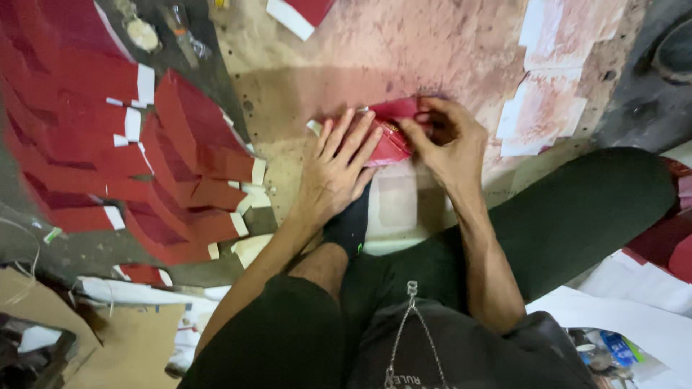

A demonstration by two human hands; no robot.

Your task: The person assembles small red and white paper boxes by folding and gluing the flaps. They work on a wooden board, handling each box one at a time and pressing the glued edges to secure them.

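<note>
Left hand: the left hand (337, 164) lies flat, fingers spread and straight, palm pressing down on the red paper piece (386, 133). Nothing is gripped, it just pins the sheet to the board.
Right hand: the right hand (447, 140) curls in from the other side, its fingertips (409, 128) pinching the folded edge of that same red piece, right beside the left hand's fingertips.
Red paper piece: it sits between the two hands, under the left fingers and against the right thumb side, lying on the stained board (375, 50). It looks partly folded; how many layers, I cannot tell.
Board: a pale, pink-smeared surface running out beyond both hands, with white paper strips (544, 101) stuck on it past the right hand.
Stack: off to the outer side of the left hand, well apart, a big fan of red cards with white tabs (166, 166) overlaps on the floor.
Foot: a black sock (349, 227) sits just behind the left wrist.
Legs: black trousers (577, 209) are folded beneath both forearms.
</note>
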